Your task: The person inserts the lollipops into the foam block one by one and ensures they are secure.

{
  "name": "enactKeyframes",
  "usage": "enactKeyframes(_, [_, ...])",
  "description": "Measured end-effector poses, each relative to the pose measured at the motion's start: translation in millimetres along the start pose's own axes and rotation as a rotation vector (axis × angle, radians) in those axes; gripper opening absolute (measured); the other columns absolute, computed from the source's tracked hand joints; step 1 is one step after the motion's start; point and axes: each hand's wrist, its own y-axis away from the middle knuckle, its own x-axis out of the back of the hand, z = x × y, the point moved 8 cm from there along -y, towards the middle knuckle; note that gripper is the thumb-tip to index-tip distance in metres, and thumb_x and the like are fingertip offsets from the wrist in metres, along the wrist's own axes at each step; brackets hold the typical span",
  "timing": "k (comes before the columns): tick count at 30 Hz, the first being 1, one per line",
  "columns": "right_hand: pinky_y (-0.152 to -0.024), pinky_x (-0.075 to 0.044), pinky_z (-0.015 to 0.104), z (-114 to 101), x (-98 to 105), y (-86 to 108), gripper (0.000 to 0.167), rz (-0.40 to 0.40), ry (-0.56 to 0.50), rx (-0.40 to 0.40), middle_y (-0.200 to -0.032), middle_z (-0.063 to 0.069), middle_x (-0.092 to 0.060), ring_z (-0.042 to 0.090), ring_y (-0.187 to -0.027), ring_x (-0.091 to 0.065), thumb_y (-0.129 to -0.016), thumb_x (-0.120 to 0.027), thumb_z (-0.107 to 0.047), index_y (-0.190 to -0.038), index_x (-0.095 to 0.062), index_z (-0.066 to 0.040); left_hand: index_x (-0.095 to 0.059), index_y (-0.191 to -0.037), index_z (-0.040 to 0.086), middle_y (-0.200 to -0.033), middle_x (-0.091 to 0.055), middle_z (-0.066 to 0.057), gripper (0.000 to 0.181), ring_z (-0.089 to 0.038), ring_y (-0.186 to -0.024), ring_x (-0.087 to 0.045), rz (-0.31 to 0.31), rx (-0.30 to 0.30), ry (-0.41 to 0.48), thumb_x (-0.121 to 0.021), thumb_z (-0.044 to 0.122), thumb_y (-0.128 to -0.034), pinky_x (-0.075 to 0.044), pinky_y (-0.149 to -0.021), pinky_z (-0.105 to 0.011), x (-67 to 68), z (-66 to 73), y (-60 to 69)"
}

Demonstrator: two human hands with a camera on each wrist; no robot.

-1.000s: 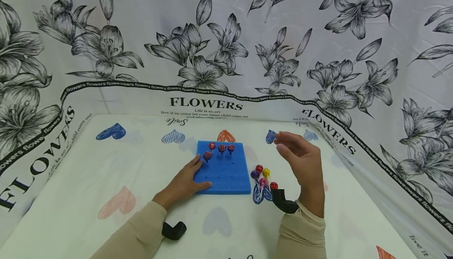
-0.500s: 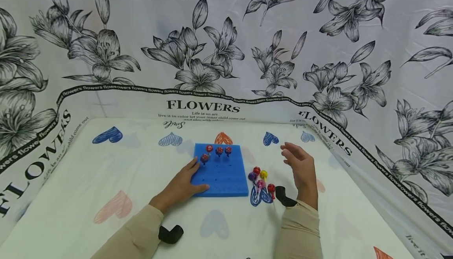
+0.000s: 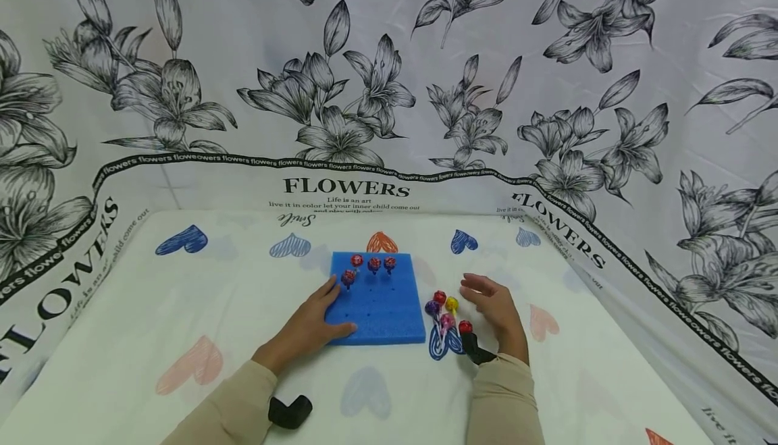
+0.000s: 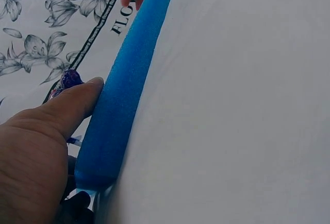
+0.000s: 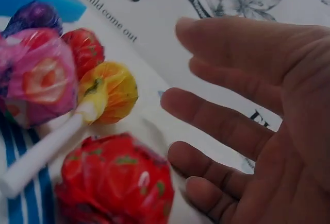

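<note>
Head cam: my ref pt is the blue foam block (image 3: 377,327), w/ the left hand (image 3: 304,330) at its left side, thumb & index spread wide, thumb by the near edge; can't tell how the other left fingers lie. Right hand (image 3: 495,310) is off to the block's right, past the loose lollipops, fingers apart & slightly bent, nothing pinched. I'd guess the lollipops are light w/ hard heads, thin stiffish sticks & slick, crinkly wrappers, so I'd pinch just under the head, e.g. where the white stick (image 5: 44,154) meets the yellow lollipop (image 5: 116,92). Block's prob. light too, soft & easily dented; steady it by its sides, no hard squeeze. Count: 1 block; 4 standing lollipops (image 3: 373,266) in its far half, 3 along the far edge, 1 nearer the left edge; approx. 5 loose right of it: 1 yellow, 1 purple lollipop (image 3: 432,308), 1 pink lollipop (image 3: 447,321), 2 red lollipops (image 3: 465,327). Holes in the block: too small to count.
</note>
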Motion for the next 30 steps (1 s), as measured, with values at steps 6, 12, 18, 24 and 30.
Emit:
enactKeyframes(6, [-0.103, -0.035, 0.056, 1, -6, 0.2, 0.044, -0.072, 0.161, 0.036, -0.118, 0.009, -0.065, 0.031, -0.115, -0.056, -0.087, -0.074, -0.024, -0.127, -0.064, -0.011, -0.034, -0.148, -0.001, -0.159, -0.018, -0.011, 0.093, -0.040, -0.141, -0.018, 0.005, -0.007, 0.011, -0.075, 0.050, -0.0804, -0.027, -0.107, -0.055, -2.1, 2.6, 0.0])
enactKeyframes(12, [-0.100, -0.037, 0.056, -2, -14, 0.4, 0.036, -0.094, 0.252, 0.029, -0.112, 0.006, -0.068, 0.031, -0.112, -0.056, -0.085, -0.076, -0.025, -0.118, -0.070, -0.012, -0.034, -0.148, 0.000, -0.158, -0.018, -0.011, 0.094, -0.040, -0.141, -0.019, 0.018, 0.010, 0.008, -0.074, 0.051, -0.0800, -0.027, -0.107, -0.055, -1.9, -0.4, 0.8])
enactKeyframes(18, [-0.099, -0.038, 0.055, -1, -10, 0.7, 0.031, -0.047, 0.244, 0.010, -0.113, 0.007, -0.067, 0.031, -0.113, -0.054, -0.085, -0.075, -0.024, -0.114, -0.072, -0.012, -0.034, -0.148, 0.000, -0.158, -0.018, -0.012, 0.094, -0.040, -0.141, -0.019, 0.017, 0.006, 0.000, -0.075, 0.051, -0.0798, -0.028, -0.107, -0.055, -1.7, -1.8, 1.3])
enactKeyframes(24, [-0.086, -0.051, 0.037, 3, 12, 0.7, 0.036, 0.121, 0.065, -0.007, -0.116, 0.010, -0.064, 0.025, -0.097, -0.061, -0.088, -0.072, -0.023, -0.121, -0.067, -0.009, -0.035, -0.148, 0.000, -0.158, -0.019, -0.011, 0.093, -0.039, -0.141, -0.020, 0.016, 0.004, -0.007, -0.075, 0.049, -0.0799, -0.028, -0.107, -0.054, -0.5, -0.8, 1.6])
enactKeyframes(30, [-0.075, -0.054, 0.023, -2, 32, 5.7, 0.033, 0.294, -0.217, -0.005, -0.116, 0.014, -0.062, 0.020, -0.087, -0.064, -0.092, -0.066, -0.011, -0.124, -0.064, -0.001, -0.035, -0.148, 0.000, -0.158, -0.019, -0.012, 0.094, -0.040, -0.141, -0.020, 0.011, -0.002, -0.012, -0.075, 0.050, -0.0797, -0.028, -0.106, -0.055, 0.5, -0.1, 2.0])
